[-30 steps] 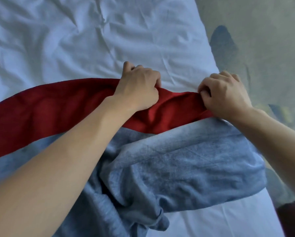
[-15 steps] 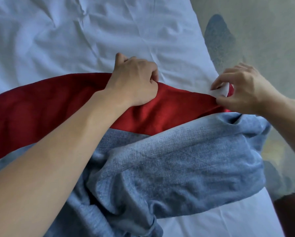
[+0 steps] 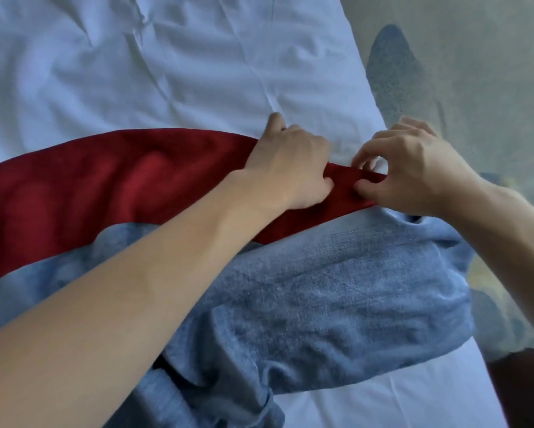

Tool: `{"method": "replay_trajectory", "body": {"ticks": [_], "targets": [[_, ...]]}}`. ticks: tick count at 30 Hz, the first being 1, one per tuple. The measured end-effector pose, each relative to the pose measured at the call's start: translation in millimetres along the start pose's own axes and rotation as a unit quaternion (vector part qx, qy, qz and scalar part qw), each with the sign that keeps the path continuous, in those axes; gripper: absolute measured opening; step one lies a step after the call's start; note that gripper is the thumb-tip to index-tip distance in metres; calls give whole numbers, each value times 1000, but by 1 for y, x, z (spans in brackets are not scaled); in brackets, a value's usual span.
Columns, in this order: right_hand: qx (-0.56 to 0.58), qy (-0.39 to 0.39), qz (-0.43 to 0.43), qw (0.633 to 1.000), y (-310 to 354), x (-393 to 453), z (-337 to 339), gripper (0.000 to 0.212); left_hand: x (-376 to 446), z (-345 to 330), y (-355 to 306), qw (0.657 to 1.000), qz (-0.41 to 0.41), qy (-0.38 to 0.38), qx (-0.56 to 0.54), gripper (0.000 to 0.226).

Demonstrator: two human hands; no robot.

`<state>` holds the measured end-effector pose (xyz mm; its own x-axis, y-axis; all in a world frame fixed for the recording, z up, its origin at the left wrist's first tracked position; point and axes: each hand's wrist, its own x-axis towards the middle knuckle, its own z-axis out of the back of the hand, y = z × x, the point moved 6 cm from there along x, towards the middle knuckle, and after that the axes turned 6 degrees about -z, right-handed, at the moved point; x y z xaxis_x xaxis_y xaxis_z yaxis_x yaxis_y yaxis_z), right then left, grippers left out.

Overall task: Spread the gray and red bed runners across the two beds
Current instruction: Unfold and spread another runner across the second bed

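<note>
- Red bed runner (image 3: 129, 183): lay across the white sheet (image 3: 173, 72) of the bed as a band running from the left edge of the view to the bed's right side; its left stretch lay flat, while its right end narrowed into a gathered, folded strip under the two hands.
- Left hand (image 3: 290, 168): fingers curled over the far edge of the red bed runner, gripping the cloth near its right end and holding it against the sheet.
- Right hand (image 3: 414, 174): thumb and fingertips pinched the very end of the red bed runner near the bed's right edge, the remaining fingers loosely bent above it.
- Gray bed runner (image 3: 336, 298): lay bunched in thick folds on the near side of the red one, overlapping its near edge and partly draped over the bed's right edge; not held by either hand.
- Floor (image 3: 475, 72): patterned carpet visible beyond the bed's right edge.
- Progress, as judged: the red runner appeared mostly laid out, with its right end left to be opened and squared; the gray runner appeared unspread. Only one bed was in view, so the state of the second bed could not be told.
</note>
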<state>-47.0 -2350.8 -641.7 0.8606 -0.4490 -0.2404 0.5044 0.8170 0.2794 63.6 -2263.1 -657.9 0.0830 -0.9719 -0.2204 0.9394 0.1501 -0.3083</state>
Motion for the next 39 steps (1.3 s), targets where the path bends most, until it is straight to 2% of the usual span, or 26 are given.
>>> {"method": "replay_trajectory", "body": {"ticks": [3, 7, 10, 13, 17, 22, 25, 28, 31, 34, 36, 39], "targets": [[-28, -6, 0, 1000, -9, -11, 2, 9, 8, -3, -15, 999, -6, -25, 23, 15], [-81, -98, -41, 991, -32, 12, 25, 6, 24, 19, 5, 991, 62, -110, 35, 17], [-55, -57, -43, 996, -45, 24, 25, 12, 35, 15, 12, 996, 57, -68, -17, 21], [-72, -29, -39, 996, -50, 19, 11, 12, 40, 6, 5, 998, 35, -46, -8, 20], [-109, -133, -91, 981, -62, 46, 22, 17, 53, 13, 18, 991, 97, -88, -9, 27], [-70, -111, -54, 990, -56, 62, 7, 20, 63, 10, 28, 991, 97, -94, 20, 26], [-80, -167, -101, 978, -59, 61, 6, 23, 65, 12, 36, 989, 117, -93, 24, 30], [-62, -190, -125, 972, -59, 61, 8, 23, 60, 16, 31, 987, 103, -117, 28, 31], [-38, -219, -115, 968, -44, 40, 5, 29, 37, 23, 25, 981, 90, -170, 25, 41], [-22, -282, -102, 954, -20, -8, 6, 24, 0, 28, 8, 976, 72, -201, 32, 45], [-18, -313, -88, 945, -5, -50, 6, 18, -32, 31, -13, 973, 58, -222, 23, 36], [-18, -318, -73, 945, 13, -122, -7, 8, -86, 27, -62, 968, 27, -248, -5, 15]]}}
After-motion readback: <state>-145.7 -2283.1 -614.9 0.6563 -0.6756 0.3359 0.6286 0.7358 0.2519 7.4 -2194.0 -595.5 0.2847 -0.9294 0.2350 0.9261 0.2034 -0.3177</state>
